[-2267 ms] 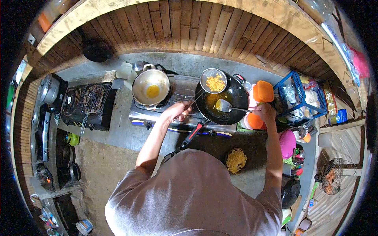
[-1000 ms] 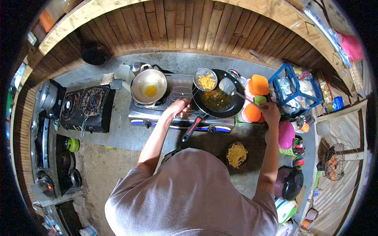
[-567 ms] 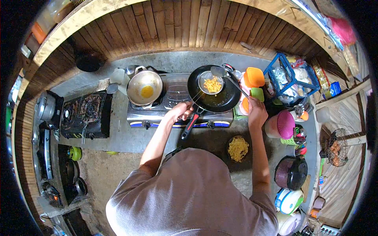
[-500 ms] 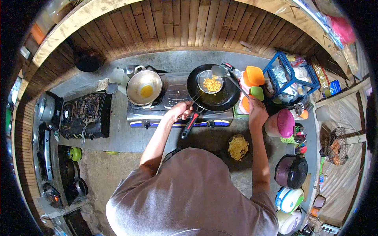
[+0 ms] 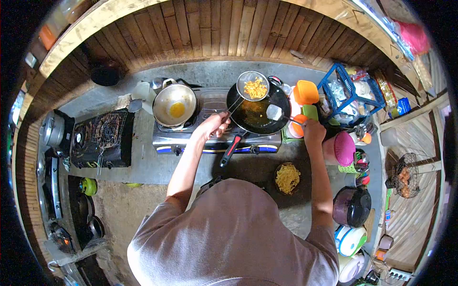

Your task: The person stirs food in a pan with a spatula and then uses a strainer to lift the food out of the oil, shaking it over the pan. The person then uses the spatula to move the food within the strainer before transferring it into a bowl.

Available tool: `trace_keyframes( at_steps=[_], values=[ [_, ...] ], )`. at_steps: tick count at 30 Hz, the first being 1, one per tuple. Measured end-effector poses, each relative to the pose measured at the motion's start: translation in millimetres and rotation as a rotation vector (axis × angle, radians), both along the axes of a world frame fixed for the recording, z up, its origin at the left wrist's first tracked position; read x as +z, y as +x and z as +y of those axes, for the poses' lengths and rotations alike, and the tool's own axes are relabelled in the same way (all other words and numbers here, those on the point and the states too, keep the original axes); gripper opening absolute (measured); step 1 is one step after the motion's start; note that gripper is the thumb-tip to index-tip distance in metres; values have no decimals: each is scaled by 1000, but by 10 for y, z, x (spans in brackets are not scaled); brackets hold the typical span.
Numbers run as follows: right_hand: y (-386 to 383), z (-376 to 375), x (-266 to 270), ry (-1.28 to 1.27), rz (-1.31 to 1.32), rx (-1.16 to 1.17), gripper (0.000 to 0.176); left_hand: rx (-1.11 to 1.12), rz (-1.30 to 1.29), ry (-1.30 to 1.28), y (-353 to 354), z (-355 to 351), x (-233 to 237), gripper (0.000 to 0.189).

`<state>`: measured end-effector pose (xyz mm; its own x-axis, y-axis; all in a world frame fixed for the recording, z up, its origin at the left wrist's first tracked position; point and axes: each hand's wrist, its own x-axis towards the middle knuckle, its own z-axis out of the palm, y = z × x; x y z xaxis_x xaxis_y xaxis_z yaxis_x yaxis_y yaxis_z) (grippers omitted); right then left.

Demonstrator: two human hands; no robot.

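Note:
My left hand (image 5: 213,126) is closed round the handle of a wire strainer (image 5: 244,78), which holds golden fried shreds (image 5: 255,88). The strainer is over the far part of a black frying pan (image 5: 273,125) on the gas stove (image 5: 167,145). Dark oil (image 5: 253,114) shows in the pan. In my right hand (image 5: 314,132) is the handle of a spatula (image 5: 275,112); its blade, bright with reflected light, is above the right side of the pan. Pale yellow shreds (image 5: 287,178) fill a bowl on the counter between my arms.
A light-coloured wok (image 5: 162,102) with a little yellow oil stands on the left burner. Orange and green containers (image 5: 306,92) crowd the pan's right side, near a blue basket (image 5: 355,101) and a pink-lidded tub (image 5: 344,148). A black grill stove (image 5: 86,148) is at left.
The strainer with its fried shreds has moved up and away from me, toward the pan's far edge. The spatula blade has come down from the pan's far side toward its right middle.

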<state>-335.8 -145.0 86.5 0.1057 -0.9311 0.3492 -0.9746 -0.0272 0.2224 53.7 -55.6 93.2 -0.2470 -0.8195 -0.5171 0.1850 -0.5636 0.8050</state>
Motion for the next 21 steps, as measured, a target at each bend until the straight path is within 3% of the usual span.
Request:
trace_keyframes(
  at_steps=[8, 10, 21],
  values=[
    [-6, 37, -182, 100, -276, 220, 21, 3, -83, -9, 81, -43, 97, 36],
    [53, 29, -250, 263, -538, 207, 20, 14, -82, 1, 94, -66, 100, 37],
    [124, -103, -84, 620, -692, 275, 26, -1, -46, 6, 248, -225, -60, 35]
  ],
)
